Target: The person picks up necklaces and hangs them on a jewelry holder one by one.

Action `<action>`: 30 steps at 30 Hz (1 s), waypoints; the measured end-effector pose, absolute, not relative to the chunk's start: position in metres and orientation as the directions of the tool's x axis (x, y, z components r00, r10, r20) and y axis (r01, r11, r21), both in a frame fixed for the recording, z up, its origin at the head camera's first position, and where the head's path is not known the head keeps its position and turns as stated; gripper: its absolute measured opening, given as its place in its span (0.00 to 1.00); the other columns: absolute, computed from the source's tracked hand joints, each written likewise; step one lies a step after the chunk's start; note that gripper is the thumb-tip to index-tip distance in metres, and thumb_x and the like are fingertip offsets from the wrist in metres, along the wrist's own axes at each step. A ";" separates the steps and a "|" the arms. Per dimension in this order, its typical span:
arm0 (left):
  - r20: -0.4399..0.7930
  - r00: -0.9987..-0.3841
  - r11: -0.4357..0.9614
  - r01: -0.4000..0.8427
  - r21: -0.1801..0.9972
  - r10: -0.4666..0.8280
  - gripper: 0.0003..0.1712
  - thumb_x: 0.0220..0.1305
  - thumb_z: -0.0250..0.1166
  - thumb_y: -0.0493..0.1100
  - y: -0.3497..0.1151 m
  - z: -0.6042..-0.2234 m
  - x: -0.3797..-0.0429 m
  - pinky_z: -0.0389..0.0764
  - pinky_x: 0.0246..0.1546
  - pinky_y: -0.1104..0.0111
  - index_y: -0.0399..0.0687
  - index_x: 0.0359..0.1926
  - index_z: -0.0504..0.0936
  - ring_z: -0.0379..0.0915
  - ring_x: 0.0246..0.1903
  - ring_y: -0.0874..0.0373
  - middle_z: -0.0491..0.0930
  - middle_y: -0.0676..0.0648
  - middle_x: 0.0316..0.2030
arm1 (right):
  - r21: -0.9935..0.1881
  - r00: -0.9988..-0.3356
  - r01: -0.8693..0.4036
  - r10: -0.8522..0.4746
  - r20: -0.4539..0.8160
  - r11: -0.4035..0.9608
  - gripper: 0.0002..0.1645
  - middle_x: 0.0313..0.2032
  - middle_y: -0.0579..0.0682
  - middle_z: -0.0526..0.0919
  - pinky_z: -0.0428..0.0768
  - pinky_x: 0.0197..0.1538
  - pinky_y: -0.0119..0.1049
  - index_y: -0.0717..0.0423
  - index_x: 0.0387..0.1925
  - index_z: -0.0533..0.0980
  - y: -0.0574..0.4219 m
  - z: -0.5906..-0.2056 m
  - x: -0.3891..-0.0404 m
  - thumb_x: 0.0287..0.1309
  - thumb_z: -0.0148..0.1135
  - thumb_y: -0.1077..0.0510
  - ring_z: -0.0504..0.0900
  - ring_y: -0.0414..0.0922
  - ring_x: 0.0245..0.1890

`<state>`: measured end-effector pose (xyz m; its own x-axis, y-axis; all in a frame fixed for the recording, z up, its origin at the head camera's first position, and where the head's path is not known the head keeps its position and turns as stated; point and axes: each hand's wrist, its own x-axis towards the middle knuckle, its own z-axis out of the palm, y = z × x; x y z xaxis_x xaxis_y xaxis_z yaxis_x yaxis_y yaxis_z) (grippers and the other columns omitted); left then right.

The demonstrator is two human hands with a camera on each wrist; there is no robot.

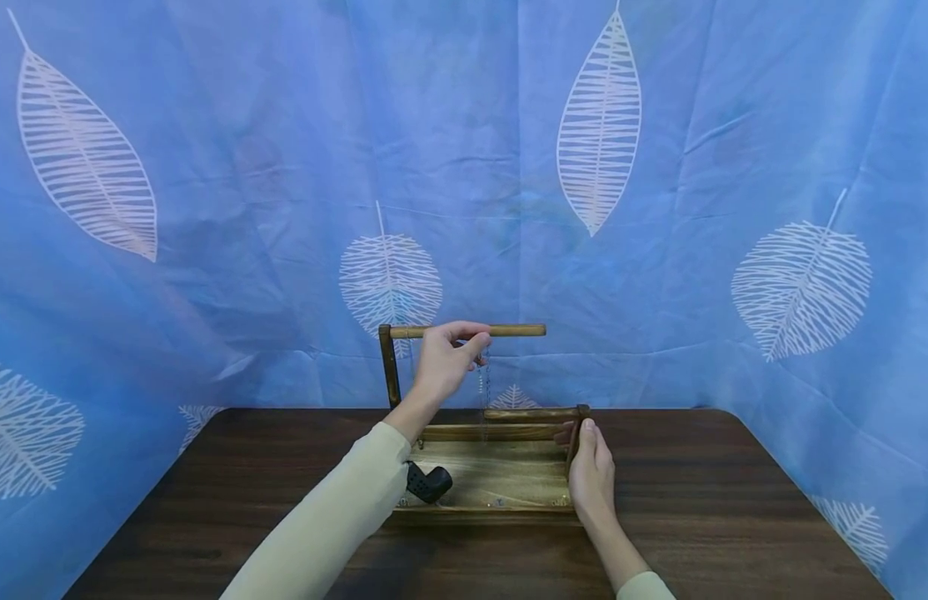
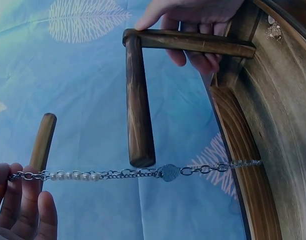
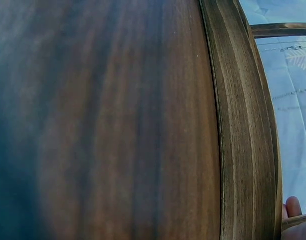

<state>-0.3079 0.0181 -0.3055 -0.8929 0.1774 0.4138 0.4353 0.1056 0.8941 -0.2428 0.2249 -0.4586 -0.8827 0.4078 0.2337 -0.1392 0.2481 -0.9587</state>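
Observation:
My left hand (image 1: 445, 358) pinches the end of a silver chain bracelet or necklace (image 2: 128, 173) with white pearls and a round tag. It is just in front of the upper bar (image 1: 520, 330) of a wooden jewelry stand (image 1: 501, 471). The chain hangs down by the free end of the lower bar (image 2: 140, 105). In the left wrist view it passes close to that end; whether they touch I cannot tell. My right hand (image 1: 593, 477) grips the stand's short right post (image 2: 202, 42), thumb near the top corner.
Small shiny pieces (image 1: 498, 502) lie along the tray's front edge. Beside the left sleeve is a black perforated piece (image 1: 431, 484). The stand is on a dark wooden table (image 1: 696, 500), with a blue leaf-patterned cloth (image 1: 659, 292) behind it.

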 end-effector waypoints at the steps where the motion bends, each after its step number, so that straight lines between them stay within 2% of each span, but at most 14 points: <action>1: 0.409 -0.894 0.103 0.431 0.897 0.182 0.10 0.71 0.65 0.39 0.020 -0.305 -0.308 0.83 0.31 0.65 0.44 0.48 0.88 0.84 0.31 0.50 0.84 0.45 0.38 | -0.959 -0.882 -0.137 0.409 0.232 0.248 0.44 0.49 0.60 0.81 0.69 0.52 0.43 0.62 0.55 0.74 0.225 -0.459 -0.243 0.76 0.25 0.31 0.77 0.53 0.52; 5: 0.393 -0.898 0.102 0.418 0.903 0.199 0.10 0.71 0.65 0.40 0.027 -0.303 -0.309 0.83 0.31 0.65 0.45 0.48 0.88 0.84 0.31 0.50 0.84 0.46 0.38 | -0.960 -0.882 -0.133 0.413 0.228 0.246 0.44 0.49 0.59 0.81 0.70 0.50 0.40 0.61 0.56 0.74 0.224 -0.458 -0.243 0.76 0.25 0.31 0.78 0.52 0.51; 10: 0.388 -0.895 0.091 0.415 0.905 0.219 0.09 0.70 0.66 0.40 0.038 -0.299 -0.308 0.82 0.31 0.65 0.45 0.48 0.89 0.83 0.33 0.45 0.85 0.46 0.38 | -0.960 -0.883 -0.139 0.408 0.231 0.242 0.42 0.49 0.60 0.81 0.69 0.54 0.45 0.60 0.56 0.74 0.225 -0.458 -0.243 0.77 0.26 0.33 0.77 0.53 0.52; 16: 0.396 -0.887 0.094 0.426 0.900 0.236 0.09 0.70 0.66 0.40 0.050 -0.296 -0.307 0.83 0.33 0.64 0.46 0.47 0.89 0.82 0.31 0.51 0.86 0.46 0.38 | -0.961 -0.888 -0.139 0.400 0.229 0.240 0.38 0.50 0.61 0.80 0.69 0.55 0.49 0.57 0.56 0.74 0.226 -0.458 -0.243 0.78 0.27 0.35 0.76 0.55 0.54; 25: 0.404 -0.873 0.087 0.440 0.894 0.274 0.09 0.70 0.66 0.39 0.064 -0.294 -0.306 0.82 0.33 0.65 0.45 0.48 0.89 0.82 0.33 0.45 0.85 0.50 0.38 | -0.960 -0.885 -0.147 0.402 0.236 0.239 0.42 0.49 0.61 0.81 0.68 0.55 0.48 0.60 0.55 0.75 0.225 -0.457 -0.242 0.77 0.26 0.33 0.76 0.54 0.53; 30: 0.387 -0.877 0.098 0.428 0.898 0.284 0.09 0.70 0.66 0.39 0.073 -0.291 -0.305 0.81 0.32 0.66 0.46 0.47 0.89 0.83 0.35 0.43 0.85 0.49 0.38 | -0.957 -0.879 -0.138 0.415 0.237 0.254 0.40 0.49 0.61 0.81 0.69 0.54 0.48 0.60 0.54 0.75 0.224 -0.457 -0.242 0.78 0.27 0.34 0.76 0.54 0.53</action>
<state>-0.3047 0.0734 -0.2911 -0.8771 0.2841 0.3872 0.4282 0.0975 0.8984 -0.2419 0.2244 -0.4574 -0.8786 0.4147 0.2369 -0.1385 0.2536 -0.9573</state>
